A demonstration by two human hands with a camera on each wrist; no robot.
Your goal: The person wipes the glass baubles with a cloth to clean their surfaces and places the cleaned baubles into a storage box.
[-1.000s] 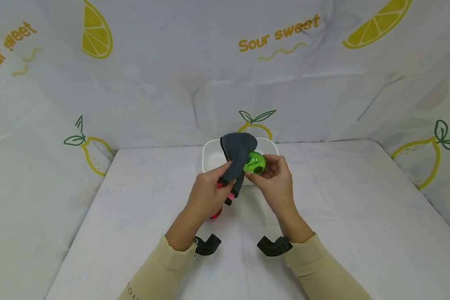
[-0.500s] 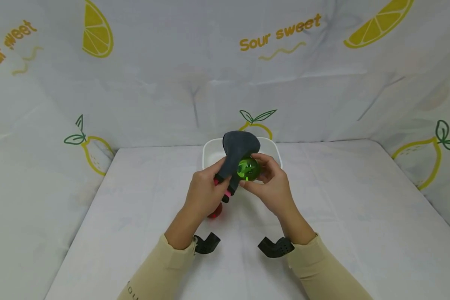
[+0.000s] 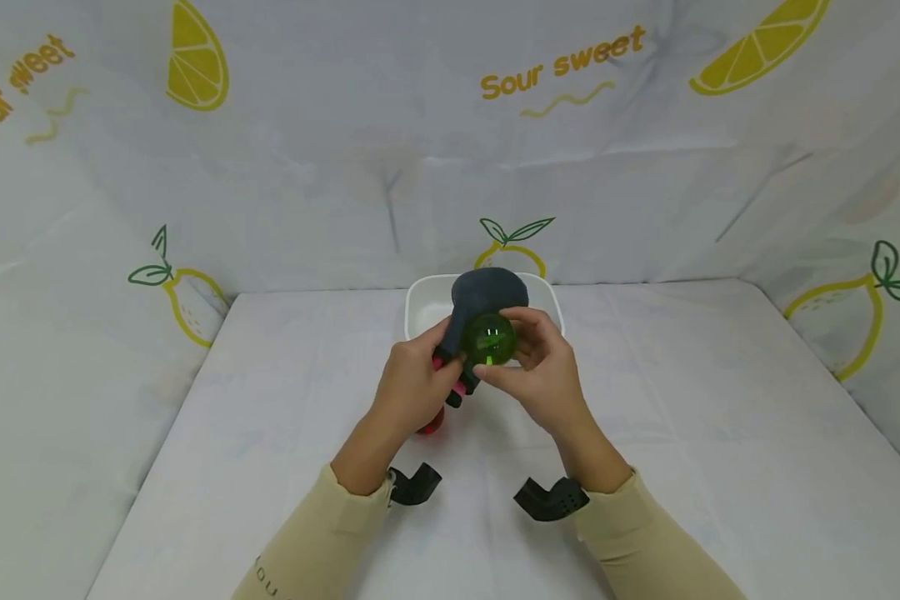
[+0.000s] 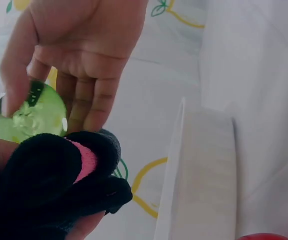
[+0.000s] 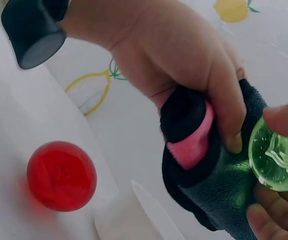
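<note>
My left hand (image 3: 416,375) grips a folded dark grey fuzzy cloth (image 3: 487,289), which has black edges and a pink band. A clear green ball (image 3: 489,339) is pinched between the thumb and fingers of my right hand (image 3: 543,367). In the head view the ball overlaps the front of the cloth. White squiggles show inside the green ball (image 5: 276,155) in the right wrist view, where it sits right at the cloth's (image 5: 223,185) surface. The left wrist view has the cloth's bunched end (image 4: 44,170) close below the ball (image 4: 31,115).
Behind the hands stands a white plastic tub (image 3: 420,312), partly hidden by the cloth. A clear red ball (image 5: 61,176) lies on the white tablecloth (image 3: 285,433), close by the left wrist in the head view. A lemon-print sheet (image 3: 307,167) hangs at the back.
My right hand has brought the green ball left and a little closer, turning it, so it overlaps more of the cloth. The cloth's upper part has shifted slightly right.
</note>
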